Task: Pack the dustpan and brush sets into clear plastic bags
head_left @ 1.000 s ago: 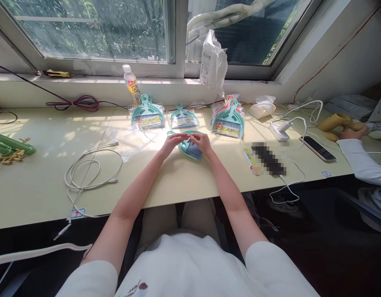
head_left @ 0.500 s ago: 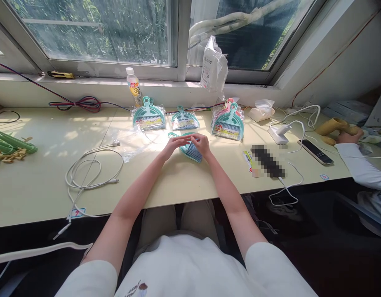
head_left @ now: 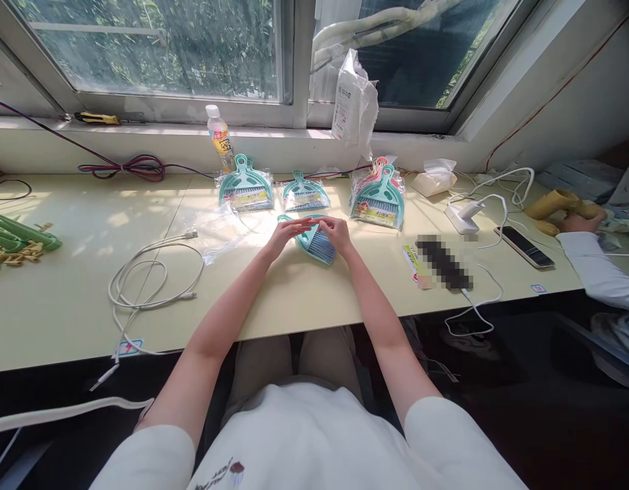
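At dustpan set (head_left: pixel 315 245): left hand (head_left: pixel 288 233) with straight fingers, right hand (head_left: pixel 336 233) with bent fingers; cannot tell whether pinching anything.

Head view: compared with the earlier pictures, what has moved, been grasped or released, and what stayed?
Nothing was visibly grasped or released; only the framing shifts slightly. The left hand and right hand stay close together at the teal dustpan set; the bagged sets stay put.

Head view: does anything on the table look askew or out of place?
Yes: the coiled white cable has a plug hanging past the front edge of the table, where it could snag. Crumpled clear plastic also lies loose left of the left hand.
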A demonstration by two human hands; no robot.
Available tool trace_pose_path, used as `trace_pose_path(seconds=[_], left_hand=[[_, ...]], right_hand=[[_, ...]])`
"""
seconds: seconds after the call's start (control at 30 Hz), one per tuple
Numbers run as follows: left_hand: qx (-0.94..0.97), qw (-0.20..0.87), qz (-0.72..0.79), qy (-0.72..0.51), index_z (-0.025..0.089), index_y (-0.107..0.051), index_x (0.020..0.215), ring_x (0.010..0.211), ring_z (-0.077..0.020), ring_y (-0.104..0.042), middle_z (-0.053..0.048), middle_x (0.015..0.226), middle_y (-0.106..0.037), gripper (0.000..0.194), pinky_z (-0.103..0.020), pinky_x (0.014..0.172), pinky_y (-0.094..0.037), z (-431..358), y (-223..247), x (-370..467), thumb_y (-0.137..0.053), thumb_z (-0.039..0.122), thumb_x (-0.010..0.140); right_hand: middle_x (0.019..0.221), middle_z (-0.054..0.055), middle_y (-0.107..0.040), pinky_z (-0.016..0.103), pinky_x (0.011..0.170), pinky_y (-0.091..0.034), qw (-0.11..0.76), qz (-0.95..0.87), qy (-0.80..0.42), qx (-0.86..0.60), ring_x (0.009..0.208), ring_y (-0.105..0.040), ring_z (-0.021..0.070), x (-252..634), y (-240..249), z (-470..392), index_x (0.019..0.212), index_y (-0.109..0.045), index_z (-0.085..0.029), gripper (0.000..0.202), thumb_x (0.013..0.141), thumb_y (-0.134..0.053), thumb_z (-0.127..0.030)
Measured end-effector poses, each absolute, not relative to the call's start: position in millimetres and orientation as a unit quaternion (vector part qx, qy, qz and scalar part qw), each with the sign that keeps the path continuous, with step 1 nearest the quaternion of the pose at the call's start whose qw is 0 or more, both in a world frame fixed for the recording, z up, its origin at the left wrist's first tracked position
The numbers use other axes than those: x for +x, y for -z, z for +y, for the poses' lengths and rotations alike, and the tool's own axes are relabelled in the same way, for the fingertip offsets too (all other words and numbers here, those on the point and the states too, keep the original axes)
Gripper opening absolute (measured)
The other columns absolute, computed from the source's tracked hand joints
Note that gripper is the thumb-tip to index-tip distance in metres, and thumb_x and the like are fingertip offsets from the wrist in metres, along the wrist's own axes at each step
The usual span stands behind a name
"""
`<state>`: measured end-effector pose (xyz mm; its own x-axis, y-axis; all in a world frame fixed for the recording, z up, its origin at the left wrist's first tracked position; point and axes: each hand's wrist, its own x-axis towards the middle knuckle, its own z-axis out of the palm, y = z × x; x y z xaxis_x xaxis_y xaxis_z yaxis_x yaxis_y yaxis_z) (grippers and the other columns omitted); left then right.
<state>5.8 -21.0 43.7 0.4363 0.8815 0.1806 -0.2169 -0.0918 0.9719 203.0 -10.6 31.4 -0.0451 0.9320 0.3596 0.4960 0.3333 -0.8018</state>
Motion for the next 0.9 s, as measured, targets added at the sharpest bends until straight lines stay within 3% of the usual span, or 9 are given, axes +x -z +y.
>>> trace_pose_path(seconds=[0.2, 0.53, 0.7, 0.9], left_hand=[[0.571, 0.623, 0.276, -0.459, 0.021, -0.076, 0.112, 0.120, -0.0312, -0.063, -0.009, 0.120, -0.072, 0.042, -0.045, 0.109, -0.039, -21, -44, 7, -0.063, 0.037, 0.076], [0.574, 0.618, 0.270, -0.464, 0.023, -0.075, 0.114, 0.126, -0.0301, -0.058, -0.008, 0.123, -0.071, 0.041, -0.044, 0.109, -0.038, -22, -46, 7, -0.061, 0.038, 0.079], [0.596, 0.606, 0.278, -0.448, 0.023, -0.075, 0.115, 0.128, -0.0308, -0.056, -0.009, 0.126, -0.069, 0.042, -0.042, 0.108, -0.038, -28, -53, 10, -0.061, 0.038, 0.079], [0.625, 0.584, 0.275, -0.440, 0.024, -0.075, 0.117, 0.128, -0.0317, -0.055, -0.007, 0.129, -0.068, 0.044, -0.042, 0.108, -0.038, -29, -51, 15, -0.059, 0.038, 0.079]], right_hand=[[0.082, 0.003, -0.077, 0.033, 0.077, -0.059, 0.449, -0.678, -0.304, -0.496, 0.075, -0.075, 0.0213, 203, -27, -8, 0.095, -0.077, -0.022, 0.031, 0.088, -0.060, -0.047], [0.091, 0.004, -0.077, 0.031, 0.075, -0.058, 0.487, -0.671, -0.327, -0.453, 0.075, -0.074, 0.0194, 201, -20, -3, 0.095, -0.076, -0.022, 0.046, 0.087, -0.054, -0.062], [0.089, 0.006, -0.078, 0.033, 0.078, -0.058, 0.499, -0.668, -0.299, -0.463, 0.083, -0.074, 0.0223, 203, -25, -7, 0.089, -0.078, -0.020, 0.041, 0.087, -0.058, -0.056], [0.083, 0.006, -0.078, 0.034, 0.077, -0.059, 0.512, -0.659, -0.246, -0.493, 0.079, -0.074, 0.0234, 203, -29, -10, 0.083, -0.079, -0.020, 0.026, 0.086, -0.062, -0.040]])
